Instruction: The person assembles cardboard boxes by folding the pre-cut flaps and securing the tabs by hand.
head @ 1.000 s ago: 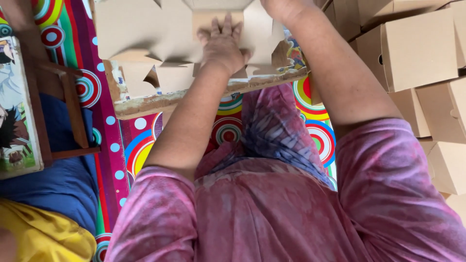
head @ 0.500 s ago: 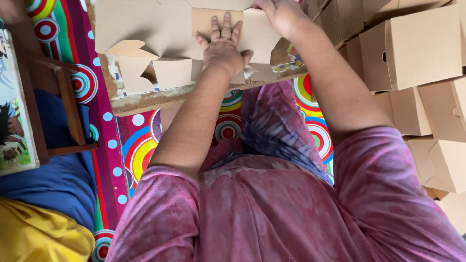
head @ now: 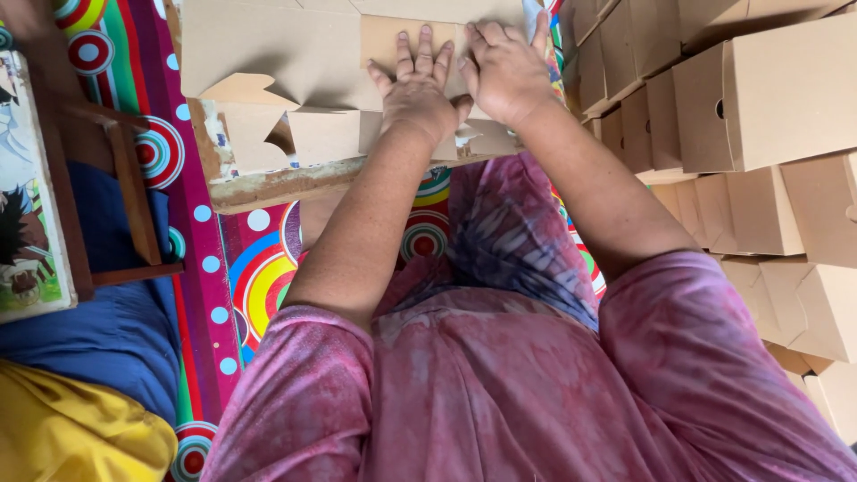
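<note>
- A blue cloth (head: 107,330) lies at the far left, on a bright circle-patterned mat (head: 259,286).
- A flat cardboard sheet (head: 286,62) lies on a worn wooden board (head: 277,187).
- The left hand (head: 420,89) presses flat on the cardboard, fingers slightly spread.
- The right hand (head: 504,71) presses beside it, fingers together, the two hands touching.
- Folded cardboard boxes (head: 768,98) are stacked at the right.
</note>
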